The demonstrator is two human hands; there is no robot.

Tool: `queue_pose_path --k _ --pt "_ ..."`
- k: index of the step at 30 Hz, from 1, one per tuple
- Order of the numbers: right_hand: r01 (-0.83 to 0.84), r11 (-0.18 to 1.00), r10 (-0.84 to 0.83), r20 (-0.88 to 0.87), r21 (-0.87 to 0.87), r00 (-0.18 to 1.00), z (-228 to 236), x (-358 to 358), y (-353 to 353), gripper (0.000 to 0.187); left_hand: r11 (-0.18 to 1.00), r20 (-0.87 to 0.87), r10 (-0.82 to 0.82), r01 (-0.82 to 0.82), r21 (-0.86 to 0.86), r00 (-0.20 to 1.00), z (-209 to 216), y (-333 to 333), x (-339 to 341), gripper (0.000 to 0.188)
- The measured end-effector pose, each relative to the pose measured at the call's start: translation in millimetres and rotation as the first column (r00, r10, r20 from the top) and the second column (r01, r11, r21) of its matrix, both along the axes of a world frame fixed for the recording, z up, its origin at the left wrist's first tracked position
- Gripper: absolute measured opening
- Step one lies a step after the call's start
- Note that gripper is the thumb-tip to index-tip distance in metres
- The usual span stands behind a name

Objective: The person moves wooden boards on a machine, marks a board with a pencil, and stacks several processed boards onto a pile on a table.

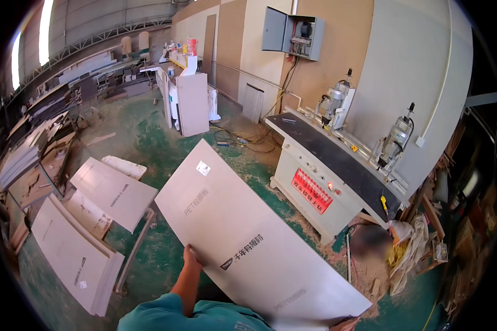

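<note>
A large pale grey board [243, 220], printed with dark lettering and bearing a small white label near its far corner, lies tilted across the space in front of me. My left hand [191, 257] grips its left edge, thumb on the printed face and fingers hidden underneath. At the board's near right corner, only a sliver of my right hand [345, 324] shows at the picture's lower rim, closed on the edge there. Both hands hold the same board, up off the green floor.
To the right stands a drilling machine [309, 182] with a black top, two motor heads and a yellow-handled knife [384, 204]. Stacked boards [74, 259] and another board [113, 193] lie at left. Cables [246, 138] cross the floor; sawdust [370, 287] lies by the machine's base.
</note>
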State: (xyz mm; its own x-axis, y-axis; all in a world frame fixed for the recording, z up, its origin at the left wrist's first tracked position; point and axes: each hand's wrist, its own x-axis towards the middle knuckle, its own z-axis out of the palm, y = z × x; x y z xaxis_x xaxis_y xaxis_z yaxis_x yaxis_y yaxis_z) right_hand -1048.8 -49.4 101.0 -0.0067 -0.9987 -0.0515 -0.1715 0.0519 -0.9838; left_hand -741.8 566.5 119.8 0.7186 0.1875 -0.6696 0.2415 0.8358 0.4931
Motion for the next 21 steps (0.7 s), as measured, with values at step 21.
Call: queue_pose_path --k 21 --pt "0.175 0.966 -0.235 0.364 0.19 0.901 27.8 239.0 -87.2 0.055 0.841 0.257 -0.521 0.541 -0.007 0.814 -58.5 -265.0 476.0 0.049"
